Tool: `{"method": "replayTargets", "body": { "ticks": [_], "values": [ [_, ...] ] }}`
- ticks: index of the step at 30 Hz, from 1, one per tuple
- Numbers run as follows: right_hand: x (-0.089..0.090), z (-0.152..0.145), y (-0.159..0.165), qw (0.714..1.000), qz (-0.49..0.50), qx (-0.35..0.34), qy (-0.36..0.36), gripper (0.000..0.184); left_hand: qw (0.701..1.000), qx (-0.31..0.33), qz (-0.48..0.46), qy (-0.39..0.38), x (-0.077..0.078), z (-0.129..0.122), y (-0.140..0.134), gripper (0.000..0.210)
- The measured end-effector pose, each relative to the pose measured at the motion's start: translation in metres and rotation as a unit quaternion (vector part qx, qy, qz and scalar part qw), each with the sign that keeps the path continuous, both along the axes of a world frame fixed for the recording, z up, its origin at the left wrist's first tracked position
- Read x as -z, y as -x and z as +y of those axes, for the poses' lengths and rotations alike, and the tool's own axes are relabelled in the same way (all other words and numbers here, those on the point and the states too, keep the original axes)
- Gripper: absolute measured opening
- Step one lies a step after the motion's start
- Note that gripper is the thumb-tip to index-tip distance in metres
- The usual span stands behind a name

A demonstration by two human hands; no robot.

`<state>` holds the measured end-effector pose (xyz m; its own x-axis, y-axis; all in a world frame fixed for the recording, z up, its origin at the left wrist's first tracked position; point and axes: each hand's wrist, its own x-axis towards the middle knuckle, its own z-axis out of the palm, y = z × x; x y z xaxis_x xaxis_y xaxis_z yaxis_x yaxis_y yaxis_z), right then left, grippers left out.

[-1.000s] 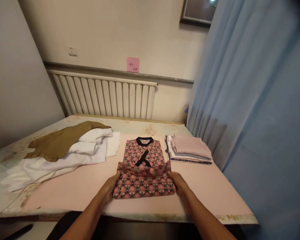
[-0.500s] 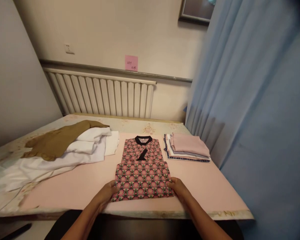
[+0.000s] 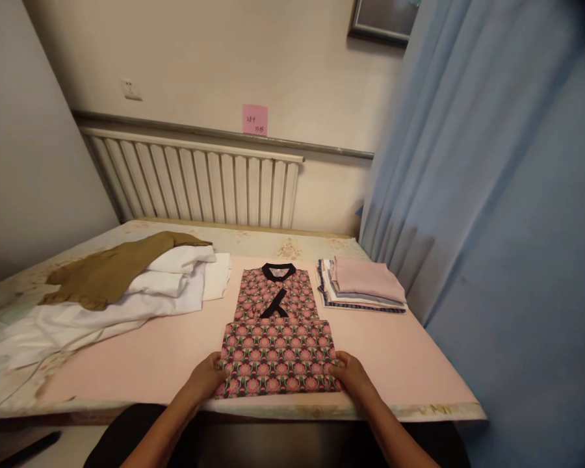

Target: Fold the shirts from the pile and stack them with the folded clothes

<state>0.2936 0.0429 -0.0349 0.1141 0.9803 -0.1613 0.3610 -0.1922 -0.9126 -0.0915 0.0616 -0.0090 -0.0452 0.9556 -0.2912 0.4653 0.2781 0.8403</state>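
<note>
A pink floral-patterned shirt (image 3: 280,357) with a black collar and black trim lies partly folded before me, its lower part doubled up over the body. My left hand (image 3: 209,376) pinches the shirt's left side near the front corner, thumb on top. At the opposite side, my right hand (image 3: 350,373) grips the right edge in the same way. Both hands are closed, and the fingers under the cloth are hidden.
To the right sits a stack of folded clothes (image 3: 368,283), pink on top. White garments (image 3: 170,283) and a brown garment (image 3: 112,270) are heaped at left. A pink mat (image 3: 141,364) covers the table's front. A blue curtain (image 3: 448,162) hangs at right; a radiator (image 3: 199,179) stands behind.
The folded lower part of the shirt has slid slightly toward me with both hands. More of the black trim below the collar now shows.
</note>
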Motion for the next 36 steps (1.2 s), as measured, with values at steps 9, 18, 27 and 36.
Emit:
{"method": "replayTargets", "body": {
  "ticks": [9, 18, 27, 36],
  "values": [
    [-0.012, -0.007, 0.026, 0.921, -0.293, 0.047, -0.254, 0.048, 0.888, 0.047, 0.356, -0.287, -0.002, 0.002, -0.042, 0.049],
    [-0.006, 0.013, 0.084, 0.851, -0.409, -0.146, -0.295, 0.047, 0.845, 0.152, 0.436, -0.270, 0.020, 0.002, -0.119, 0.050],
    [0.002, 0.007, 0.082, 0.852, -0.422, -0.161, -0.262, 0.051, 0.833, 0.174, 0.431, -0.299, 0.031, 0.003, -0.102, 0.055],
    [-0.005, 0.006, 0.083, 0.858, -0.418, -0.160, -0.253, 0.050, 0.835, 0.142, 0.451, -0.282, 0.024, 0.025, -0.090, 0.056]
  ]
}}
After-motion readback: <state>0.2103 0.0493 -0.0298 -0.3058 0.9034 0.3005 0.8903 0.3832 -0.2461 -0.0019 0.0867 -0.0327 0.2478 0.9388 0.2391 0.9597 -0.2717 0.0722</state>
